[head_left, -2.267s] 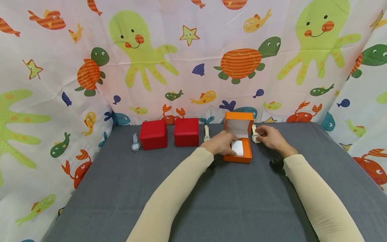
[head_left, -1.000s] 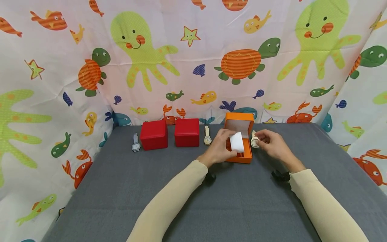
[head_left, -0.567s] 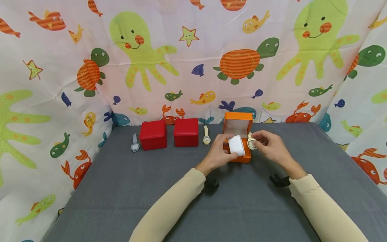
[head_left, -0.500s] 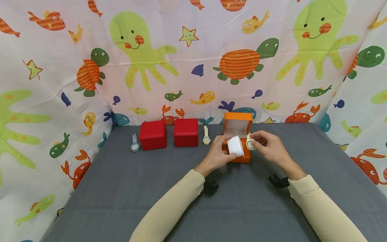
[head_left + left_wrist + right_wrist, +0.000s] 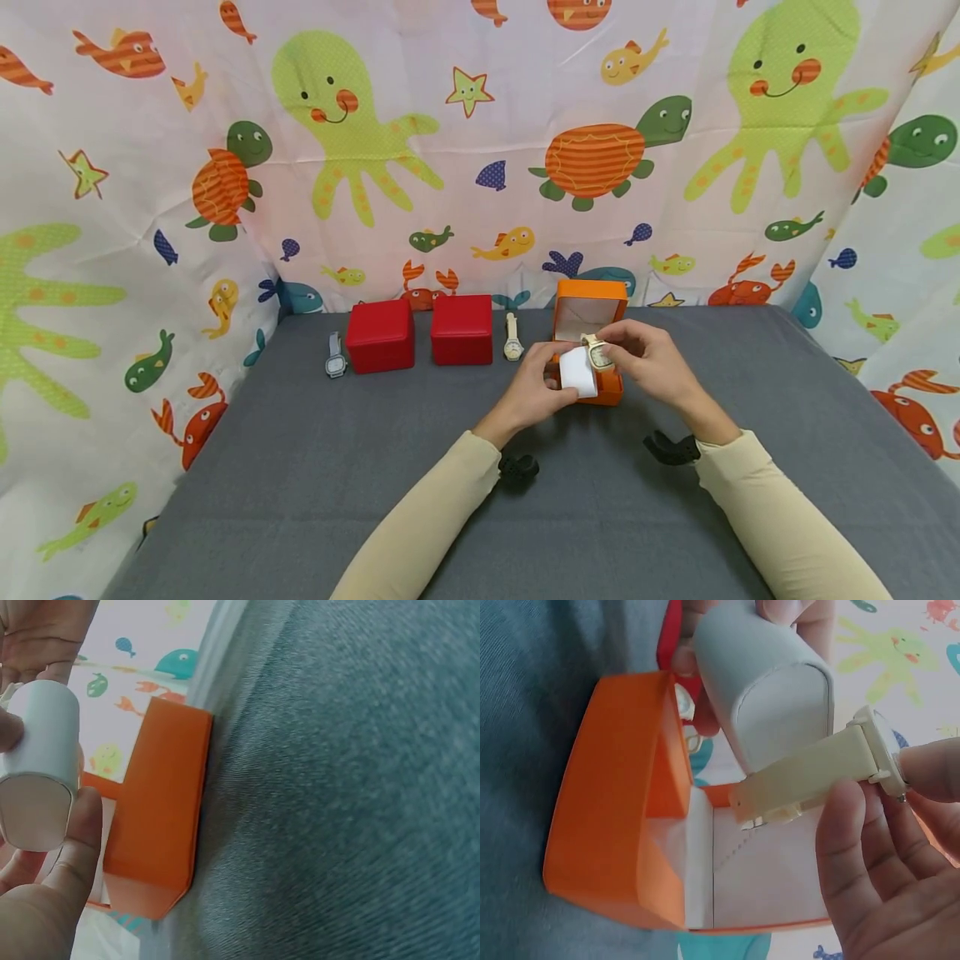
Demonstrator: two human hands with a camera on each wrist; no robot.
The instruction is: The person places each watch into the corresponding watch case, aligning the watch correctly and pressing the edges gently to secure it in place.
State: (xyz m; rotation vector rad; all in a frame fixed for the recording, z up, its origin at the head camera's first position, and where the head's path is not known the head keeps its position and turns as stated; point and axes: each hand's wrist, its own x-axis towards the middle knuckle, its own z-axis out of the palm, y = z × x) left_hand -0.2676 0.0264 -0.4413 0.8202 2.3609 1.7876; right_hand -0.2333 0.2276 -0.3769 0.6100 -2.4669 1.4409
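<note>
My left hand (image 5: 528,390) grips a white watch cushion (image 5: 577,372) between thumb and fingers, over the front of the orange watch box (image 5: 591,288). Its rounded side and flat end show in the left wrist view. My right hand (image 5: 651,360) pinches a cream-strapped watch (image 5: 599,353) by its case, close beside the cushion. In the right wrist view the strap (image 5: 806,776) hangs toward the cushion's end, overlapping its lower edge. The orange box stands with its lid up and a pale lining (image 5: 757,877) inside; both hands partly cover its base in the head view.
Two closed red boxes (image 5: 381,336) stand left of the orange one. A cream watch (image 5: 513,338) lies right of them and a grey-blue watch (image 5: 335,355) at their left. A printed curtain (image 5: 480,150) rises behind the grey table (image 5: 480,500).
My left hand has lifted the white cushion out of the orange box and tilted it. My right hand has picked the watch up beside the box and brought it left to the cushion.
</note>
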